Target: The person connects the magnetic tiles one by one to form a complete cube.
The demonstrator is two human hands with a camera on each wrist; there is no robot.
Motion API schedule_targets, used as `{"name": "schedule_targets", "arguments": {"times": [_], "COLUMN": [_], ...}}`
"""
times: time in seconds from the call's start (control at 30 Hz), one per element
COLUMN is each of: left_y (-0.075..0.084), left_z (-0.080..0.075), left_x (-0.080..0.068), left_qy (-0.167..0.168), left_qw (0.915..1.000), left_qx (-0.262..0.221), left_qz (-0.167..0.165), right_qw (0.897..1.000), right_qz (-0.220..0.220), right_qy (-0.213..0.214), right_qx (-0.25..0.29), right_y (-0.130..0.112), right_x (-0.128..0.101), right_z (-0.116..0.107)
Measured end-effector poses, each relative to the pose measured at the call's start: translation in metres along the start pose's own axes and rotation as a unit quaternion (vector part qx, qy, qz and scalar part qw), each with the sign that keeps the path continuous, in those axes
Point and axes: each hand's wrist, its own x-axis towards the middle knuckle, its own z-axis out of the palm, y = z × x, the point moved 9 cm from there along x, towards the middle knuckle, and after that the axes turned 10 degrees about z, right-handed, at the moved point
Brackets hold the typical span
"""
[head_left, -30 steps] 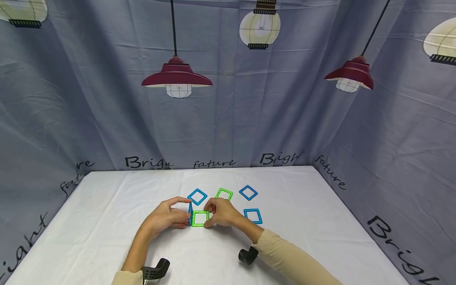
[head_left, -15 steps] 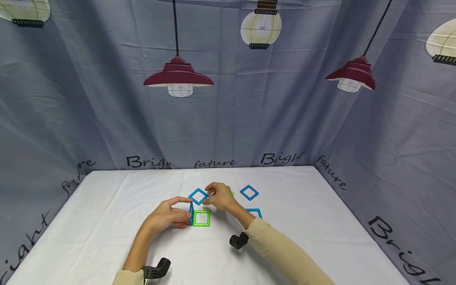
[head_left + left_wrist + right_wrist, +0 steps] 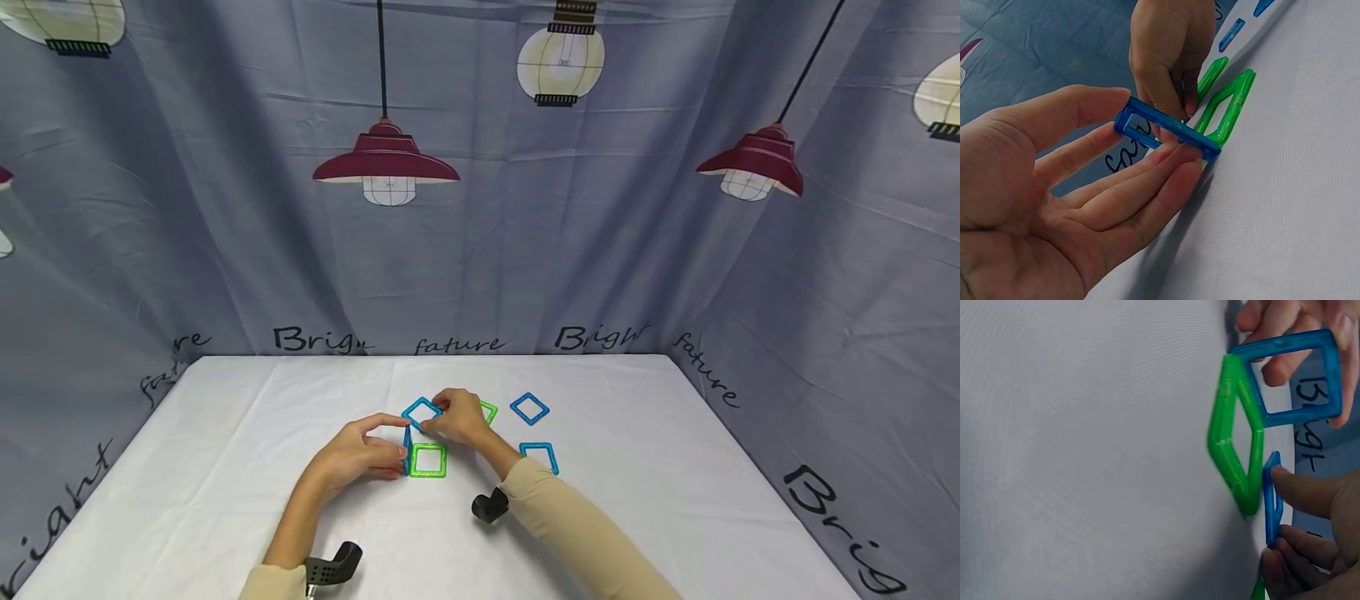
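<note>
My left hand [image 3: 352, 454] holds a blue square magnetic tile [image 3: 1169, 122] upright, index finger at its top and other fingers low on its side. Its lower edge meets the left edge of a green square magnetic tile [image 3: 428, 474] lying flat; the right wrist view shows both the blue tile [image 3: 1333, 381] and green tile [image 3: 1220, 425] joined at that edge. Just behind, my right hand [image 3: 462, 419] pinches a second blue square tile [image 3: 412, 406] at its right corner, thumb and fingers on its frame [image 3: 1268, 500]. That tile is near the tabletop; whether it touches I cannot tell.
Another green tile [image 3: 491, 412] lies partly hidden behind my right hand. Two more blue tiles lie to the right, one farther back [image 3: 529, 393] and one nearer [image 3: 553, 458]. A white cloth [image 3: 637, 500] covers the table, with a grey printed curtain [image 3: 480, 250] behind.
My right hand has left the green tile's right side, moved back and taken hold of the far blue tile. The left hand keeps the upright blue tile in place. The head view shifted slightly.
</note>
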Motion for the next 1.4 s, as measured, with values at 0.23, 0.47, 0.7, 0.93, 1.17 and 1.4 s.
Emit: {"name": "schedule_targets", "arguments": {"times": [0.23, 0.47, 0.7, 0.93, 1.17, 1.4], "left_y": [-0.002, -0.001, -0.001, -0.001, -0.001, -0.001], "left_z": [0.0, -0.002, -0.002, 0.0, 0.001, 0.001], "left_x": [0.001, 0.001, 0.001, 0.001, 0.001, 0.001], "left_qy": [0.001, 0.001, -0.003, -0.005, -0.006, -0.007], "left_qw": [1.0, 1.0, 1.0, 1.0, 0.9999, 1.0], "left_qx": [0.004, 0.005, 0.003, -0.003, -0.008, -0.003], "left_qz": [-0.001, -0.001, -0.002, -0.003, -0.002, -0.002], "right_qw": [1.0, 0.999, 0.998, 0.997, 0.996, 0.996], "right_qz": [-0.006, 0.005, 0.017, 0.018, 0.027, 0.021], "right_qy": [-0.001, -0.032, -0.059, -0.072, -0.081, -0.081], "right_qx": [-0.011, -0.007, -0.008, -0.011, -0.012, -0.01], "right_y": [-0.003, -0.004, -0.001, 0.001, 0.002, 0.002], "right_x": [-0.003, -0.003, -0.004, -0.004, -0.004, -0.005], "right_z": [0.0, -0.005, -0.008, -0.009, -0.006, -0.005]}}
